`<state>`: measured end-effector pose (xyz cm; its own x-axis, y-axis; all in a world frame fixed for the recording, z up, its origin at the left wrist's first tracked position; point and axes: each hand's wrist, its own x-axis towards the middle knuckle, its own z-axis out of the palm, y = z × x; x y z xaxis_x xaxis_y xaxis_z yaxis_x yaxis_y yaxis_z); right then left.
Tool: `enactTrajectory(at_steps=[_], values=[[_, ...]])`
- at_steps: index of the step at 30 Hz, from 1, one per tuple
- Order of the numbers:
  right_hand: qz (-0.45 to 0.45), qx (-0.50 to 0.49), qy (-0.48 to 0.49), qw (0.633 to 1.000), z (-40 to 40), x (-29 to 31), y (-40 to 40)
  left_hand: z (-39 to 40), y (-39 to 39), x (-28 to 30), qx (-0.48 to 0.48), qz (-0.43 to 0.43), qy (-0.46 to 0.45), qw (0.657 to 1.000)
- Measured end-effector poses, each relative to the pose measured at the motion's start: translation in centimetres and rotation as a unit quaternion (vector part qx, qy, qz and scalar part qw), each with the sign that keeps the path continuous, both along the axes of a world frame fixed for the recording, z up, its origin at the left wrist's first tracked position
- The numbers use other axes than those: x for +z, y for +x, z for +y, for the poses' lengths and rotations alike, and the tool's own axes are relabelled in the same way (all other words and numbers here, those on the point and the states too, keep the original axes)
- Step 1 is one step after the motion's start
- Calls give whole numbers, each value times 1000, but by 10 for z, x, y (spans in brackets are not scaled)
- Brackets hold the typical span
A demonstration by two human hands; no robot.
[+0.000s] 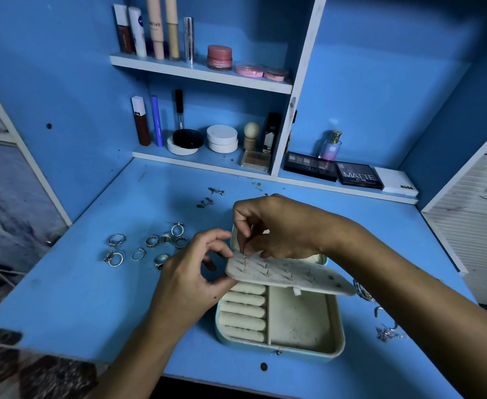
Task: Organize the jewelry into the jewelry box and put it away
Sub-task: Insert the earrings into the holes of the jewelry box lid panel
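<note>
Five cream ring rolls line the open jewelry box [334,348].

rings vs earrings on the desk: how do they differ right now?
The rings lie in a close cluster left of the jewelry box; the earrings lie scattered farther back, near the shelf. Rings are bigger closed bands; earrings are small studs with posts. Neither group is in the box yet. Both look silver and rest loose on the desk.

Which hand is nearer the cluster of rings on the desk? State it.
Left. The left hand holds the earring panel's edge just right of the rings; the right hand, pinching an earring above the panel, is farther right.
</note>
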<state>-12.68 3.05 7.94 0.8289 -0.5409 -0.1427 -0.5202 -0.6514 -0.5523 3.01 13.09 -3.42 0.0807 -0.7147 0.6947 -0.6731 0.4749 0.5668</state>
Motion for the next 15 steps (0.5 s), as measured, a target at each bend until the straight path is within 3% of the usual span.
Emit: enactTrajectory(at_steps=[15], values=[[11, 3, -12, 1000, 2, 0, 0, 0, -2, 1, 2, 24, 3, 1000]])
